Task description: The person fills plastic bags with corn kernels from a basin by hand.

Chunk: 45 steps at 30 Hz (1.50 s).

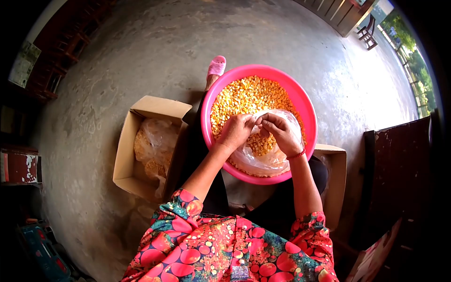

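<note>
A pink basin (308, 110) full of yellow corn kernels (249, 91) stands in front of me, between my legs. In it sits a clear plastic bag (256, 162) with corn kernels inside, its mouth facing up. My left hand (235, 131) pinches the far rim of the bag between thumb and fingers. Close beside it, my right hand (281, 132) has its fingers closed on the same rim, with a red bracelet (296, 154) at the wrist. The two hands nearly meet over the bag.
To the left, an open cardboard box (126, 181) holds clear bags of corn (152, 148). Another cardboard box (338, 181) stands at the right, partly behind my leg. A pink slipper (217, 66) is beyond the basin; a dark wooden cabinet (399, 174) stands far right.
</note>
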### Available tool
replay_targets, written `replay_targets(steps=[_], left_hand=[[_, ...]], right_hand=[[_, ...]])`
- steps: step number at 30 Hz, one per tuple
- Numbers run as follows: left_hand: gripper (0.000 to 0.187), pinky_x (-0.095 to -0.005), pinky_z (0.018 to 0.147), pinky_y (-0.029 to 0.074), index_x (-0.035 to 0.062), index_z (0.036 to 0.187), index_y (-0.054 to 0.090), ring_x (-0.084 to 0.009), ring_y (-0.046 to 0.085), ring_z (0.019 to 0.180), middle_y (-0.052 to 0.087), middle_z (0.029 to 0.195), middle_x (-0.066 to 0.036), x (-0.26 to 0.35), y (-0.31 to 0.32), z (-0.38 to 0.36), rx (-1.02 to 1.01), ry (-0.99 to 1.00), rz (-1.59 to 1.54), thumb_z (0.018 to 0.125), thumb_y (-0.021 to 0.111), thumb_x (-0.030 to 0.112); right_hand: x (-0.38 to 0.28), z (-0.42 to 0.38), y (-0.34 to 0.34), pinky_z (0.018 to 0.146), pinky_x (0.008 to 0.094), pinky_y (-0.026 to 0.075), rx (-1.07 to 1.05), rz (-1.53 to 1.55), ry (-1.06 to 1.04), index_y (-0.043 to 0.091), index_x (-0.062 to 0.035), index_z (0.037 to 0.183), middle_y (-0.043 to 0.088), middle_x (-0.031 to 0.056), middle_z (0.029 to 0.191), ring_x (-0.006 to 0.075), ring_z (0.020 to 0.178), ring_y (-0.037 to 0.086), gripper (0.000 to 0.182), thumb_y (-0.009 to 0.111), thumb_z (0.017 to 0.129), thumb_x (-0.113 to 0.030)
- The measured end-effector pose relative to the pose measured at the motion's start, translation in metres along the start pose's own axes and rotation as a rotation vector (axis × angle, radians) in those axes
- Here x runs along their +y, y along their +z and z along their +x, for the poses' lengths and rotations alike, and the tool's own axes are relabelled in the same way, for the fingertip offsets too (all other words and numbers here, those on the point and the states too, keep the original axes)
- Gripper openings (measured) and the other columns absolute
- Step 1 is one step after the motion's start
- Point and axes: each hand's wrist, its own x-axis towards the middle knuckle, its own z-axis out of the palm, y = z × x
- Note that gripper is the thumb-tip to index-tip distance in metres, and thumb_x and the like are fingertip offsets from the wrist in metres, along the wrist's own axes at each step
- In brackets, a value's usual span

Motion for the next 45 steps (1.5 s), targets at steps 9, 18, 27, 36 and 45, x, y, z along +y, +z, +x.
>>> replay_targets(steps=[9, 18, 27, 36, 45], left_hand=[[0.019, -0.0345, 0.056, 0.044, 0.0016, 0.080, 0.061, -0.0221, 0.059, 0.059, 0.057, 0.064, -0.015, 0.004, -0.001, -0.001, -0.050, 0.022, -0.119, 0.085, 0.059, 0.020], [0.025, -0.0371, 0.065, 0.048, 0.0100, 0.083, 0.067, -0.0300, 0.064, 0.071, 0.063, 0.073, -0.014, 0.007, 0.003, -0.007, -0.209, 0.032, -0.091, 0.081, 0.060, 0.034], [0.022, -0.0348, 0.066, 0.049, 0.0099, 0.090, 0.069, -0.0274, 0.065, 0.074, 0.065, 0.080, -0.015, 0.013, -0.001, -0.009, -0.176, 0.070, -0.067, 0.080, 0.065, 0.029], [0.021, -0.0354, 0.064, 0.049, 0.0057, 0.081, 0.068, -0.0285, 0.064, 0.071, 0.065, 0.076, -0.014, 0.003, 0.007, 0.005, -0.224, 0.205, 0.156, 0.079, 0.064, 0.026], [0.022, -0.0363, 0.057, 0.045, 0.0018, 0.074, 0.061, -0.0264, 0.060, 0.060, 0.059, 0.065, -0.015, 0.009, 0.002, -0.009, -0.132, 0.069, -0.049, 0.081, 0.062, 0.023]], right_hand=[[-0.017, -0.002, 0.001, 0.055, 0.0168, 0.037, 0.073, 0.111, -0.006, 0.059, -0.0048, 0.098, 0.050, -0.0045, 0.070, 0.0026, 0.060, 0.044, 0.016, 0.052, 0.092, -0.018], [0.001, 0.061, -0.025, 0.061, 0.0351, 0.046, 0.235, -0.702, -0.120, 0.061, -0.0041, 0.088, 0.063, 0.0088, 0.077, 0.0226, 0.069, 0.059, 0.015, 0.054, 0.085, -0.017], [0.026, 0.098, 0.008, 0.070, 0.0489, 0.048, 0.232, -1.240, 0.146, 0.051, -0.0028, 0.098, 0.061, 0.0237, 0.079, 0.0393, 0.079, 0.061, 0.034, 0.048, 0.086, -0.035], [0.058, 0.093, -0.011, 0.051, 0.0362, 0.045, 0.112, -0.773, -0.270, 0.055, -0.0028, 0.088, 0.057, 0.0127, 0.064, 0.0226, 0.052, 0.053, 0.023, 0.052, 0.089, -0.026], [-0.010, 0.047, -0.024, 0.038, 0.0189, 0.021, 0.057, 0.655, 0.108, 0.054, -0.0085, 0.092, 0.041, -0.0027, 0.061, 0.0047, 0.044, 0.028, 0.025, 0.040, 0.095, -0.029]])
